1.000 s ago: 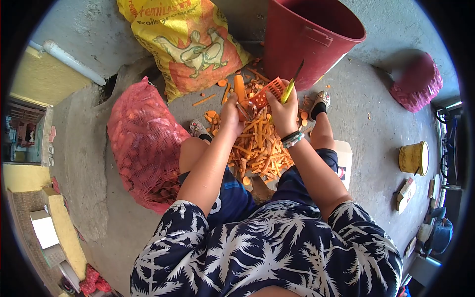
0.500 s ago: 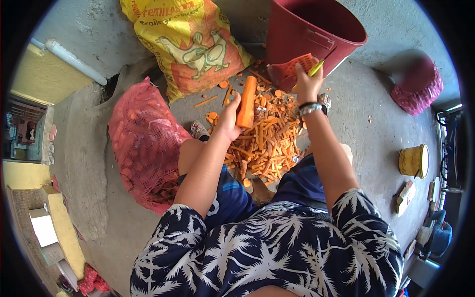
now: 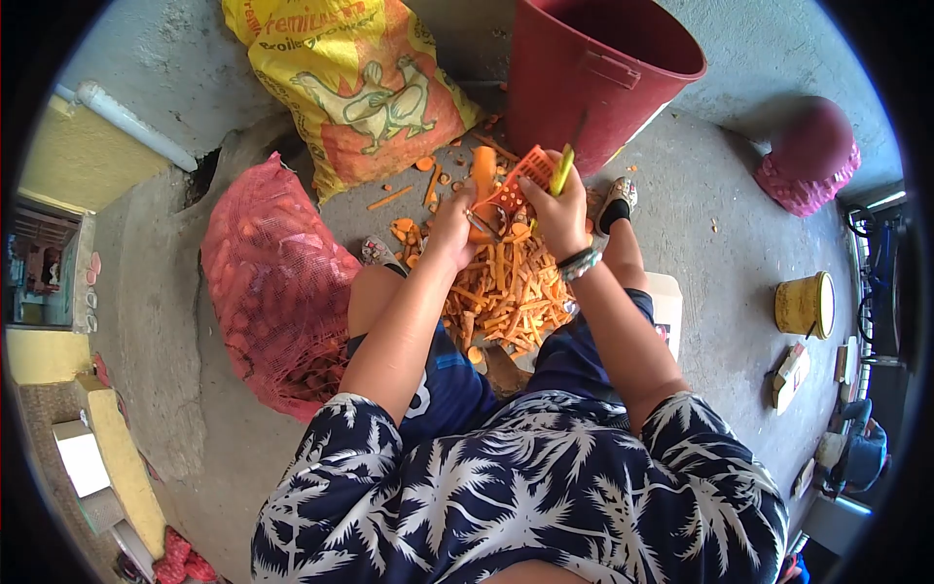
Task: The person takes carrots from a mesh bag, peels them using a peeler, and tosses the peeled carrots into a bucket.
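An orange carrot [image 3: 484,167] is gripped upright in my left hand [image 3: 451,230], over the pile of cut carrot pieces [image 3: 516,287] on the floor. My right hand [image 3: 562,219] is closed on an orange peeler [image 3: 525,170] with a perforated plastic body. That same hand also keeps hold of a yellow-green handle [image 3: 562,170], which looks like a knife's, with a thin dark blade pointing away. The peeler's metal edge lies against or just in front of the carrot; exact contact is hard to make out. My fingers partly cover the carrot's lower part.
A red mesh sack of carrots [image 3: 277,282] stands by my left leg. Ahead are a yellow feed sack [image 3: 365,97] and a tall red bin [image 3: 555,88]. To the right are a yellow bucket [image 3: 803,305] and a pink mesh sack [image 3: 808,180].
My right hand has moved left and down from beside the bin, bringing the peeler to the carrot. My left hand still holds the carrot, slightly shifted. The camera view has turned a little.
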`<state>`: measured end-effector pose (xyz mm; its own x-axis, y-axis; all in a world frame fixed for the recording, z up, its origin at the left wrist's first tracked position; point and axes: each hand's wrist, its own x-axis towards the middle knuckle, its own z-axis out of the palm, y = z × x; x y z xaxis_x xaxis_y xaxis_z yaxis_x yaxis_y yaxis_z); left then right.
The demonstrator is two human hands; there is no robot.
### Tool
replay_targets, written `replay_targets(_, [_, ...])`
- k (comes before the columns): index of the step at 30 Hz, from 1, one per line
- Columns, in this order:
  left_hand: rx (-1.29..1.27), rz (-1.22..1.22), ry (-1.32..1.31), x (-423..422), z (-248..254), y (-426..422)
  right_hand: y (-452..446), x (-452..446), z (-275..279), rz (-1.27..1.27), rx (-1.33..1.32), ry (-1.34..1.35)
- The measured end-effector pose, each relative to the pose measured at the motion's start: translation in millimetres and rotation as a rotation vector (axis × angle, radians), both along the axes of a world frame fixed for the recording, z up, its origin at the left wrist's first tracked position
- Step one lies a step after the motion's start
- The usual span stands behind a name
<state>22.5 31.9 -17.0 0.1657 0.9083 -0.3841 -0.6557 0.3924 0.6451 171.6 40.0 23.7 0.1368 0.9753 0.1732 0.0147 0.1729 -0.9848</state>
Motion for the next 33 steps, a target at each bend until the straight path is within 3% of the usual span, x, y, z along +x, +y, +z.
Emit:
replay_targets(2, [-0.010,-0.119,0.061,-4,8,-7,16,6,11,0.119,-0.120,-0.053])
replay_targets(4, [-0.024,-0.151,0.068,-12,14,-13,40,9,8,0.162,-0.077,0.100])
replay_targets(6, [-0.025,-0.245,0.042,-28,10,-16,70,17,4,0.053,0.020,-0.003])
replay_targets(7, [-0.046,-0.250,0.020,-35,6,-15,96,24,-16,-0.075,0.234,-0.047])
replay_targets(9, [-0.052,-0.168,-0.014,-36,10,-17,101,33,-5,-0.218,0.063,-0.030])
replay_targets(11, [-0.077,-0.040,-0.057,-35,12,-13,88,28,4,-0.270,0.091,0.029])
replay_targets(16, [-0.060,0.074,-0.145,-18,4,0,1,-8,19,-0.090,-0.065,0.180])
replay_targets(23, [-0.083,0.146,-0.071,1,-1,1,-19,-17,3,-0.129,0.055,0.044])
replay_targets(26, [-0.114,0.125,0.032,0,4,0,2,-7,6,-0.027,0.029,0.019])
replay_targets(28, [-0.109,-0.027,0.333,-2,21,-9,21,-2,12,0.043,-0.033,-0.107])
replay_targets(30, [-0.053,-0.019,0.244,-6,6,-10,51,4,9,0.001,0.023,0.001])
replay_targets(33, [-0.009,-0.223,0.182,-22,28,-21,99,19,-16,-0.250,0.161,-0.109])
